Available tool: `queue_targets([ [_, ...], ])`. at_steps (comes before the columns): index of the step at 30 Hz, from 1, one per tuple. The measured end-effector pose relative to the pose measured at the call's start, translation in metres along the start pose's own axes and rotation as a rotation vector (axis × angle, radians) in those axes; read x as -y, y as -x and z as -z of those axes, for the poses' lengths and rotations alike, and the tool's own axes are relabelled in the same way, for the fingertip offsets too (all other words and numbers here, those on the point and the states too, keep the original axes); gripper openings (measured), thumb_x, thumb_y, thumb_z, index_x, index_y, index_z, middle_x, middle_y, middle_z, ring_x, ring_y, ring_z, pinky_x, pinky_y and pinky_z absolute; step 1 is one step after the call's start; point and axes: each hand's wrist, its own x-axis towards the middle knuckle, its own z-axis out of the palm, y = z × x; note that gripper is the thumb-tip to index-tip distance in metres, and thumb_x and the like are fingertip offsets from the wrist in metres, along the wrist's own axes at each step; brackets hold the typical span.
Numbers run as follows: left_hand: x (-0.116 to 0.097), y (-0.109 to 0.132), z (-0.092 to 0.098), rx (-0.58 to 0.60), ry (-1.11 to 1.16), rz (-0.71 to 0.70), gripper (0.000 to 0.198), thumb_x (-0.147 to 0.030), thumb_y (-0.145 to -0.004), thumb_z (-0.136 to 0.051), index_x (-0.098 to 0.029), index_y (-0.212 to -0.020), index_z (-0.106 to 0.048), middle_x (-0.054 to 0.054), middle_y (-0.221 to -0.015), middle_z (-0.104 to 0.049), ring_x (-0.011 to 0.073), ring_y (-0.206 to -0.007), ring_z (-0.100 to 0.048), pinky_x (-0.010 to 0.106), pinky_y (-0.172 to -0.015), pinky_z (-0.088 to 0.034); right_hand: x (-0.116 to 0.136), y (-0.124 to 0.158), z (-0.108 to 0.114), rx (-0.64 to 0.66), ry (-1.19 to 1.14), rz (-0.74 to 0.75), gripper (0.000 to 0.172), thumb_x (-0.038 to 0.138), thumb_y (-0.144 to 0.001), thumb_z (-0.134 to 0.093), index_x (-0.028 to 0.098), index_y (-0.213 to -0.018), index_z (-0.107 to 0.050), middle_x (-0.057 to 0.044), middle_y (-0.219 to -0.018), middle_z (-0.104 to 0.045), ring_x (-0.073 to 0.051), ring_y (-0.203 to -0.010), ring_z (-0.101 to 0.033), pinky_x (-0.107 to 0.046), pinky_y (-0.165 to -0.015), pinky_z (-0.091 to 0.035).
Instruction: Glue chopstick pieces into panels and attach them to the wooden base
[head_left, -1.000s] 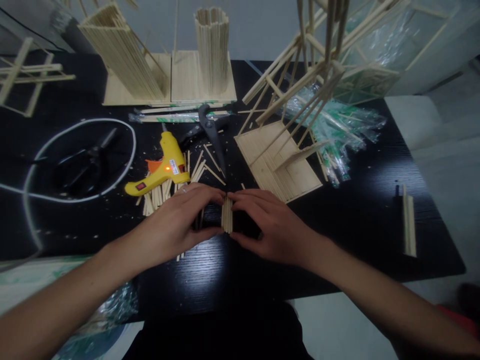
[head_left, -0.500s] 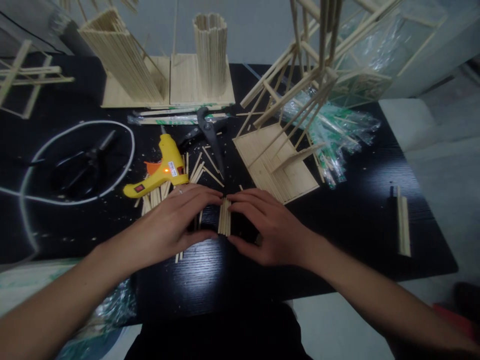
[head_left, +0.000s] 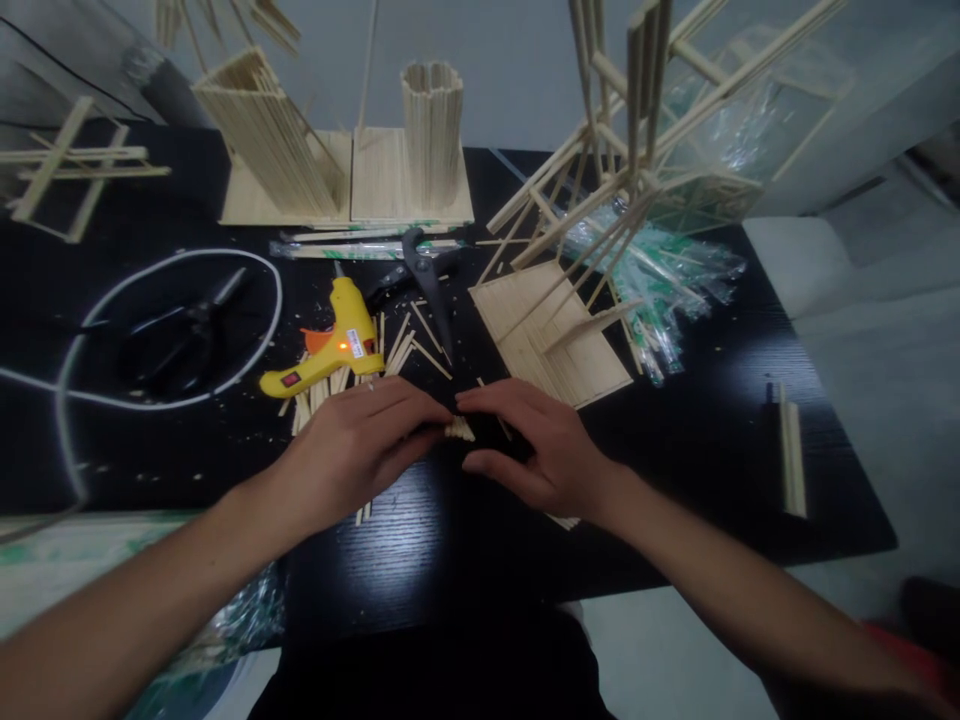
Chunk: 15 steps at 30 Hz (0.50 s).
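My left hand (head_left: 367,440) is closed in a pinch on a small bundle of short wooden sticks (head_left: 460,430), whose cut ends poke out past the fingertips. My right hand (head_left: 551,445) is just to the right, thumb and fingers apart, with nothing visible between them. Ends of more sticks (head_left: 564,522) show beneath the right hand. Behind my left hand, a yellow hot glue gun (head_left: 352,325) with a lit orange light lies on a pile of short sticks (head_left: 319,395). Dark-handled cutters (head_left: 429,280) lie beyond the sticks.
Wooden-stick structures on flat bases stand at the back: a slanted one (head_left: 274,140), a fluted column (head_left: 433,140) and an open frame on a base (head_left: 551,330). A white cable (head_left: 281,290) loops around dark pliers (head_left: 199,315). Plastic-wrapped sticks (head_left: 660,270) lie back right; two sticks (head_left: 792,460) lie far right.
The stick bundle was upright between both hands' fingertips; now my left hand alone pinches it, tilted. My right hand has drawn slightly away and opened. The view has shifted a little.
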Motion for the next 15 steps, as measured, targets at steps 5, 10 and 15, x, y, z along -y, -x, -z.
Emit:
queue_targets([
  [5,-0.001,-0.001,0.000,-0.010,-0.009,-0.013,0.011,-0.019,-0.102,-0.060,-0.018,-0.109,-0.068,0.006,-0.094,-0.075,0.0172,-0.082,-0.072,0.029,-0.074,-0.059,-0.001,0.002,-0.009,-0.103,0.010,-0.018,0.013,0.022,-0.096,-0.072,0.020,-0.109,-0.072,-0.005,-0.102,-0.078,-0.018,-0.096,-0.075,-0.032,-0.088,-0.062],
  [10,0.000,0.001,-0.002,-0.008,-0.004,-0.004,0.011,-0.019,-0.101,-0.062,-0.017,-0.110,-0.068,0.005,-0.094,-0.076,0.0162,-0.082,-0.073,0.027,-0.074,-0.058,-0.002,0.001,-0.011,-0.078,-0.004,-0.080,0.008,0.019,-0.098,-0.069,0.020,-0.104,-0.074,-0.002,-0.099,-0.081,-0.016,-0.091,-0.077,-0.028,-0.085,-0.062],
  [15,0.000,-0.001,-0.003,-0.001,0.012,0.061,0.011,-0.024,-0.102,-0.062,-0.020,-0.107,-0.071,0.002,-0.091,-0.077,0.0151,-0.077,-0.074,0.026,-0.071,-0.058,-0.006,0.000,-0.012,-0.105,0.004,-0.097,0.006,0.020,-0.096,-0.072,0.020,-0.100,-0.076,-0.002,-0.097,-0.082,-0.016,-0.087,-0.078,-0.026,-0.082,-0.060],
])
